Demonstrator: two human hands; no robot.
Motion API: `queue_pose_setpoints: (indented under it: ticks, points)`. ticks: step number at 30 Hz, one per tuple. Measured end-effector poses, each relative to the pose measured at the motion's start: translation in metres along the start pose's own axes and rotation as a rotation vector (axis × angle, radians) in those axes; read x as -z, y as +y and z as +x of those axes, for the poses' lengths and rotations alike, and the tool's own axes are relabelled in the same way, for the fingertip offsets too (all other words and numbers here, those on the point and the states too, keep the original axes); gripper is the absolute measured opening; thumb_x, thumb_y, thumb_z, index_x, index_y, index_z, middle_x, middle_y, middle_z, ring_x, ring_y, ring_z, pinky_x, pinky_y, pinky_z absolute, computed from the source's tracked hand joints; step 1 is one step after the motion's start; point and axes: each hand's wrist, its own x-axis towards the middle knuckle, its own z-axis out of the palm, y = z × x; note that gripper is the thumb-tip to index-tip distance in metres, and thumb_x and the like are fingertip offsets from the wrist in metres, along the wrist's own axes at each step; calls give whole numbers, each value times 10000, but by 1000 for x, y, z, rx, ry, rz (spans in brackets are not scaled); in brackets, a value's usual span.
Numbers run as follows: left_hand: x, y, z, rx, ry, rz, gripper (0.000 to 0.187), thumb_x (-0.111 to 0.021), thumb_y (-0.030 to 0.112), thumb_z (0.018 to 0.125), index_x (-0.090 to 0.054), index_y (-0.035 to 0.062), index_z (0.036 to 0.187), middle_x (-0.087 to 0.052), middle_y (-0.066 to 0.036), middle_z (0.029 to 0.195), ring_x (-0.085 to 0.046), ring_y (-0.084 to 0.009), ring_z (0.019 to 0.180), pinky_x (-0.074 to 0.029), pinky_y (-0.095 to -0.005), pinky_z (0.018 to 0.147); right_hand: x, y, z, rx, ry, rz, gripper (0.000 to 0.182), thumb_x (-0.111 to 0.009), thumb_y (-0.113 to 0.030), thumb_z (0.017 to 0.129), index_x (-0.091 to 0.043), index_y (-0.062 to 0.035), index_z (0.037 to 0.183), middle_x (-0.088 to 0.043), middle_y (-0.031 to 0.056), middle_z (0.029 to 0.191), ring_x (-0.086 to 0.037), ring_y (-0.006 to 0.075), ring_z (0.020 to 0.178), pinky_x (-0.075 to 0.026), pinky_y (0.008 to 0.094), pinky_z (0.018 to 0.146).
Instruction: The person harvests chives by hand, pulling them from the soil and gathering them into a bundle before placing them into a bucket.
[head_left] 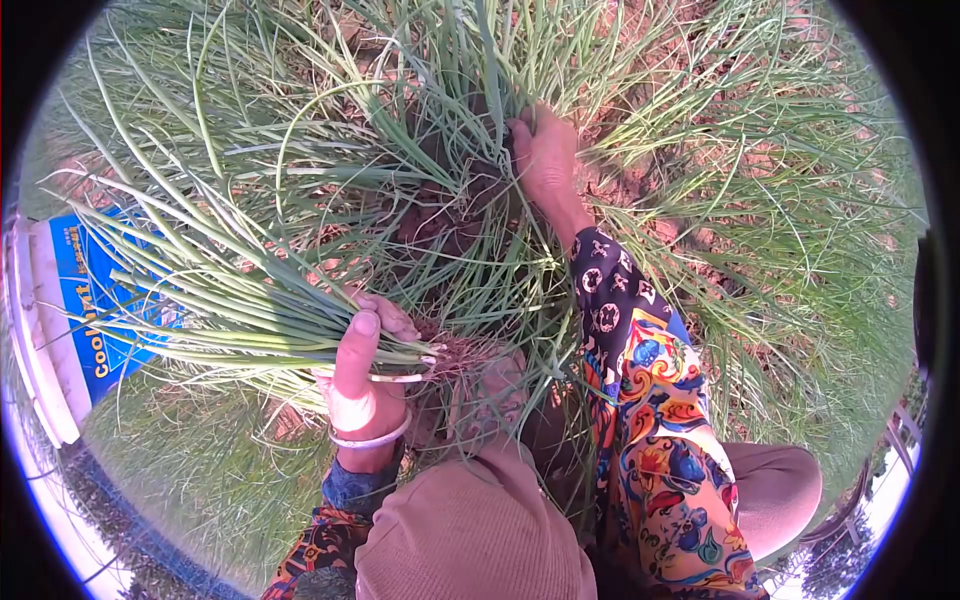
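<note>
My left hand (362, 365) is closed round a thick bunch of spring onions (250, 310). Their long green leaves fan out to the left, and the white ends with stringy roots (462, 355) stick out to the right past my thumb. Farther forward, my right hand (546, 160) is curled at the base of a clump of growing spring onions (490, 90). Its fingers are partly hidden by the leaves, but they look closed on stems. Dark, loose soil (450, 205) shows just left of that hand.
A white bucket (55, 330) with a blue "coolant" label stands at the left edge, partly behind the leaves. More onion plants (800, 220) grow all round, with reddish soil between them. My bent knee (480, 530) is in front, low in the view.
</note>
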Motion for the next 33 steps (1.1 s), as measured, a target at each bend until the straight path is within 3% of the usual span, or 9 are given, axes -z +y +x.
queue_pose_setpoints:
  ticks: [5,8,9,16,17,21,27,30,33]
  points:
    - [1,-2,-1,18,17,-24,164,-595,68,859,-506,41,994,-511,-67,814,-481,-143,754,-436,-283,683,-6,21,-16,106,241,306,239,-610,-107,817,-607,-5,1033,-606,215,722,-610,348,673,-471,407,646]
    - [3,-3,2,33,29,-18,162,-595,69,858,-505,42,991,-510,-68,819,-480,-143,753,-435,-282,684,30,-22,-20,-117,70,210,208,-586,-122,839,-606,0,1006,-588,202,670,-607,298,621,-470,397,623]
    - [3,-3,4,46,20,-22,162,-595,69,858,-505,43,990,-510,-69,820,-479,-143,753,-435,-282,684,27,-22,-19,-119,148,232,188,-554,-145,848,-624,13,923,-574,184,611,-610,277,583,-470,395,598]
    - [7,-1,3,36,-1,-6,163,-596,70,858,-506,40,991,-505,-68,818,-475,-143,749,-429,-278,680,9,-23,-16,-150,-146,94,267,-525,-208,793,-680,-35,925,-613,272,719,-638,372,721,-491,409,710]
    - [7,0,3,31,7,-13,165,-595,68,858,-507,39,995,-506,-69,819,-475,-143,748,-428,-278,679,-3,-10,-14,-77,-62,112,288,-522,-238,790,-703,-66,933,-629,264,769,-636,390,758,-492,422,737]
    - [8,-2,3,21,-1,-12,175,-595,68,859,-510,37,1008,-509,-70,811,-478,-144,748,-428,-280,675,-5,-6,-13,-281,59,140,261,-535,-215,779,-712,-57,889,-646,236,771,-642,379,761,-492,426,737]
    - [5,0,2,29,-3,-21,164,-586,64,864,-515,34,1009,-510,-71,809,-482,-147,754,-428,-289,679,4,-22,-11,-271,37,85,222,-592,-211,761,-703,-41,851,-642,232,733,-649,367,732,-495,436,713]
    - [4,-1,2,39,13,-13,154,-585,61,866,-518,32,1003,-512,-72,810,-484,-149,755,-429,-292,685,-2,-18,-10,-275,73,18,270,-625,-240,773,-695,-9,892,-669,154,733,-650,233,683,-485,353,681]
    - [4,-1,2,41,-2,-30,145,-584,56,867,-522,31,995,-514,-71,810,-486,-150,755,-432,-294,692,-7,-12,-2,-275,26,61,250,-641,-224,766,-688,-4,876,-662,151,712,-646,248,665,-485,364,669]
